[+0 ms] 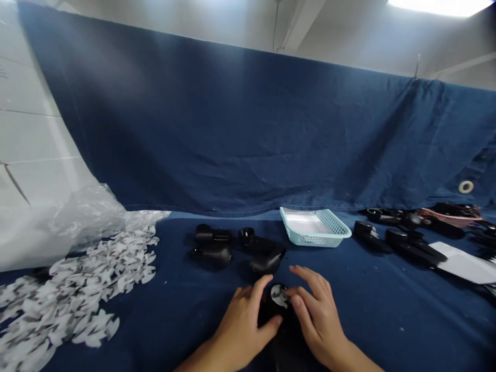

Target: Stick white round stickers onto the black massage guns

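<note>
Left edge of the blue-cloth bench (166, 315): heap of white die-cut pieces (85, 289) beside a clear plastic bag (87, 219). Far edge, centre: black moulded parts (240, 248), then a light-blue plastic basket (313, 228). Right: more black parts (403, 243) and a white sheet (461, 263).

Near edge, centre: left hand (242, 325) and right hand (318, 320) close together, gripping a black moulded housing (277, 315) from either side. White cutout (279, 295) sits in its round recess. Fixing unclear. Risk: uneven finger pressure could skew the cutout; a sleeve could scatter the heap.
</note>
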